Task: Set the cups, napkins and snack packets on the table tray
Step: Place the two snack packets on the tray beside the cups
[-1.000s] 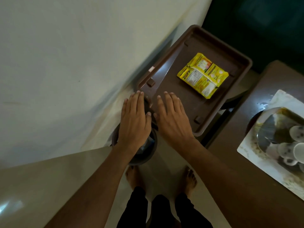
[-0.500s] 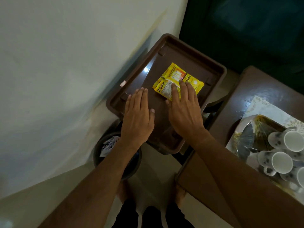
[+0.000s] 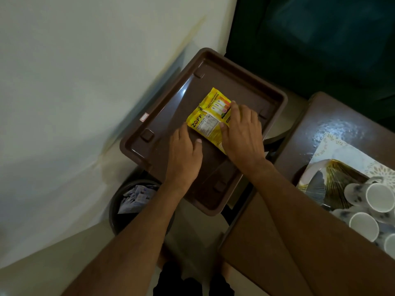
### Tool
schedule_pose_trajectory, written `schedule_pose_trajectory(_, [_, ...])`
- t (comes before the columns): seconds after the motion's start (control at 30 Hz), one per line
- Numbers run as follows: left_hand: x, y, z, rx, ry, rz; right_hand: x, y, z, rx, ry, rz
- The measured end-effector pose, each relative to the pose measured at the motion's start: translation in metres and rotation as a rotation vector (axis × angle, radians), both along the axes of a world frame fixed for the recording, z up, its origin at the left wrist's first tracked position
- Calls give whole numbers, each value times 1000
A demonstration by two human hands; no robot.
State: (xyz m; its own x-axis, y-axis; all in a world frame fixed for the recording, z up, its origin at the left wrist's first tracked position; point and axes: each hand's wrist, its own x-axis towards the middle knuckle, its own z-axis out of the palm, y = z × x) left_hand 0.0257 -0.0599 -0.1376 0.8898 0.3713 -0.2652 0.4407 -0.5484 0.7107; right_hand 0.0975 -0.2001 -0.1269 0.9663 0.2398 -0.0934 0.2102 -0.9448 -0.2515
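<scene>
The yellow snack packets [image 3: 210, 117] lay on the brown tray [image 3: 162, 116]. The right hand [image 3: 242, 133] pinched their right edge, while the left hand [image 3: 184, 154] lay flat with relaxed fingers just beside them. White cups [image 3: 379, 199] stood on the counter [image 3: 320, 133] at right.

Both hands [image 3: 242, 133] on yellow pkts [image 3: 210, 116], tray [image 3: 136, 144]

Dim indoor scene with a greenish cast. The pale wall [image 3: 74, 82] is smeared by motion blur. A white glare streak runs across the glossy brown tray [image 3: 162, 116], perhaps from an overhead lamp. The upper right corner sinks into near black. Wide-angle bending stretches the forearms at the bottom edge.
</scene>
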Motion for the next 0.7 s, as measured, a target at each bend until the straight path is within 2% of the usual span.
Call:
schedule_pose_trajectory(0.2, [16, -6, 9, -499, 37, 295, -5, -5, -3, 69, 34, -91])
schedule_pose_trajectory(0.33, [20, -3, 3, -611, 35, 332, -13, -4, -1, 262, 57, -139])
schedule_pose_trajectory(0.4, [22, -2, 1, -676, 9, 376, -20, 1, 4, 363, -22, -134])
schedule_pose_trajectory(0.57, [23, 21, 2, -942, 8, 554, -49, 30, 8, 441, -295, 74])
schedule_pose_trajectory(0.7, [22, 54, 6, -1077, 31, 606, -72, 55, 2, 520, -312, 283])
